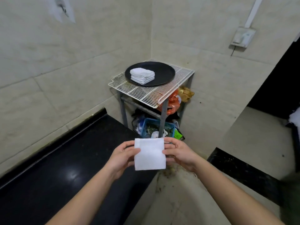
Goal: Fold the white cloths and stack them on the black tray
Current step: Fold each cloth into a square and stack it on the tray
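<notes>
Wire rack, a white-coated grid, is shown straight ahead, well beyond the fingertips. Black tray, round, smooth and shallow-rimmed, is borne on it. A stack of folded cloths, soft and squared, is seated toward the left-hand side. White cloth, a near-square with no evident long axis, is held upright between the hands. Left hand and right hand are each seen pinching an opposite side edge, thumb in front; neither is judged nearer the tray.
</notes>
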